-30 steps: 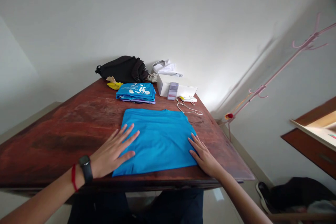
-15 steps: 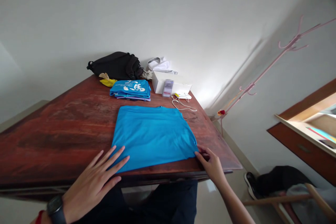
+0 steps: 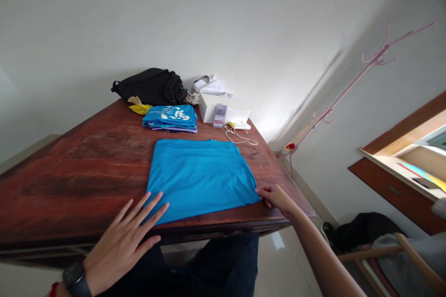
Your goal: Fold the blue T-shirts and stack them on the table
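A folded plain blue T-shirt (image 3: 198, 176) lies flat near the front edge of the wooden table, with slight wrinkles toward its right side. My left hand (image 3: 127, 236) is open, fingers spread, with the fingertips resting on the shirt's near left corner. At the shirt's right edge, just above the near right corner, my right hand (image 3: 275, 198) pinches the fabric between thumb and fingers. Farther back sits a neat stack of folded blue shirts (image 3: 170, 119), the top one printed in white; a purple layer shows at the bottom.
Against the wall are a black backpack (image 3: 149, 87), a yellow item (image 3: 140, 109), a white box (image 3: 237, 115) and a white cloth bag (image 3: 208, 84). A white cable (image 3: 244, 140) lies before the box. A pink coat rack (image 3: 348, 88) leans right of the table (image 3: 87, 162). Another person's legs (image 3: 369, 232) show lower right.
My right hand has moved slightly up along the shirt's right edge, its fingers now closed on the fabric. My left hand stays spread at the left corner. The view has shifted slightly.
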### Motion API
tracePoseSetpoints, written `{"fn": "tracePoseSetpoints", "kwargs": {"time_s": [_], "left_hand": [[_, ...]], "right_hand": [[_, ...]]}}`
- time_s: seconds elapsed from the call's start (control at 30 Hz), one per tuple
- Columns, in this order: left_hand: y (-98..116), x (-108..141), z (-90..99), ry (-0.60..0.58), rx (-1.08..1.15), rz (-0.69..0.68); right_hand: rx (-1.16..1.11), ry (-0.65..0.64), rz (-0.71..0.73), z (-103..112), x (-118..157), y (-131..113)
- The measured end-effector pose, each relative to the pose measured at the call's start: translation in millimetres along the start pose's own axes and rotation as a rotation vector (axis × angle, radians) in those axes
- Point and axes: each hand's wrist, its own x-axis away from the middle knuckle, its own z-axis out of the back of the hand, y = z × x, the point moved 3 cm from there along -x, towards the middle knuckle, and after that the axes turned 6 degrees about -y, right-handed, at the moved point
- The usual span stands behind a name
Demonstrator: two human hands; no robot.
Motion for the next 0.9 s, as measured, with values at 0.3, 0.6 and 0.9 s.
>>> {"fn": "tracePoseSetpoints", "kwargs": {"time_s": [0.3, 0.6, 0.9], "left_hand": [[-2, 2, -4.6, -0.048, -0.06, -0.012], [-1, 0, 0.7, -0.067, -0.063, -0.019], [-7, 3, -0.6, -0.11, 0.016, 0.014]], "right_hand": [[-0.302, 0.008, 0.006, 17, 4, -2], [-0.501, 0.044, 0.018, 7, 10, 17], [0.119, 0.208, 0.211, 4, 30, 16]]}}
